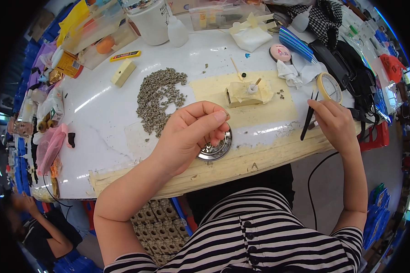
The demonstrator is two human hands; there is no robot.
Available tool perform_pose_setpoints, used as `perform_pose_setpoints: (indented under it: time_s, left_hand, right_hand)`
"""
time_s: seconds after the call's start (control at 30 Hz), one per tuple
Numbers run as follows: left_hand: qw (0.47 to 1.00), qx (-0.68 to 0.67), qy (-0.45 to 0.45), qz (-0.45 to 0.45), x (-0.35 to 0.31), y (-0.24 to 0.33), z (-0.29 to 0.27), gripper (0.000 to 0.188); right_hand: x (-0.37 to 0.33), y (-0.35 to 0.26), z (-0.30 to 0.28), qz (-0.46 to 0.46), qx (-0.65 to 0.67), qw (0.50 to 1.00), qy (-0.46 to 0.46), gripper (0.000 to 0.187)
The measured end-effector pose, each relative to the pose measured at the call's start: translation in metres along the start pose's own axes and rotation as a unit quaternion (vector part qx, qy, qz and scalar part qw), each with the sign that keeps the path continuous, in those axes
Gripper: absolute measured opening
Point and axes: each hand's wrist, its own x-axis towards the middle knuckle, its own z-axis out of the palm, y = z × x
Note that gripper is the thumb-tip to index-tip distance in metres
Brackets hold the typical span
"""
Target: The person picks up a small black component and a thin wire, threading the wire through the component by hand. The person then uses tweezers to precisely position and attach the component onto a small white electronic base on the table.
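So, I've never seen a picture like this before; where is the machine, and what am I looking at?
There's no robot here, just one person's two bare hands. This single picture comes from a wide camera worn on the person's head, looking down, so straight edges bend near the rim.

On the white table lies a pile of small greyish parts. To its right sits a tape-covered block, with a tape roll farther right.

The right hand holds black tweezers. The left hand, over a round metal dish, pinches its thumb and forefinger together; anything between them is too small to make out.
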Motion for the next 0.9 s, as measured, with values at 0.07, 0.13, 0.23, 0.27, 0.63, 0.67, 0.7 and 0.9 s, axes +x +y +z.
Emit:
perform_pose_setpoints:
  time_s: [0.07,0.13,0.23,0.27,0.63,0.67,0.7,0.9]
  left_hand:
    - [1.000,-0.013,-0.008,-0.005,0.001,0.001,-0.001,0.011]
    - [0.999,-0.030,-0.020,-0.012,0.002,0.002,-0.002,0.011]
    - [0.998,-0.053,-0.030,-0.006,0.003,-0.003,-0.005,0.011]
    - [0.997,-0.061,-0.035,-0.003,0.003,-0.003,-0.006,0.011]
    - [0.989,-0.124,-0.075,0.005,0.005,-0.001,-0.007,0.016]
    - [0.988,-0.135,-0.073,0.006,0.005,-0.001,-0.006,0.016]
    - [0.987,-0.145,-0.072,0.007,0.005,-0.001,-0.005,0.016]
    - [0.980,-0.184,-0.073,0.005,0.006,-0.003,-0.006,0.016]
  right_hand:
    - [0.003,-0.008,-0.001,0.131,0.164,0.975,0.078,0.019]
    - [0.002,-0.023,-0.001,0.270,0.391,0.869,0.136,0.013]
    - [0.020,-0.055,0.007,0.237,0.573,0.759,0.200,0.016]
    - [0.030,-0.069,0.006,0.231,0.605,0.736,0.195,0.019]
    - [0.083,-0.106,0.016,0.195,0.699,0.677,0.127,0.032]
    - [0.082,-0.103,0.020,0.164,0.685,0.696,0.143,0.030]
    - [0.079,-0.098,0.025,0.134,0.669,0.713,0.158,0.028]
    - [0.075,-0.101,0.033,0.134,0.683,0.695,0.183,0.023]
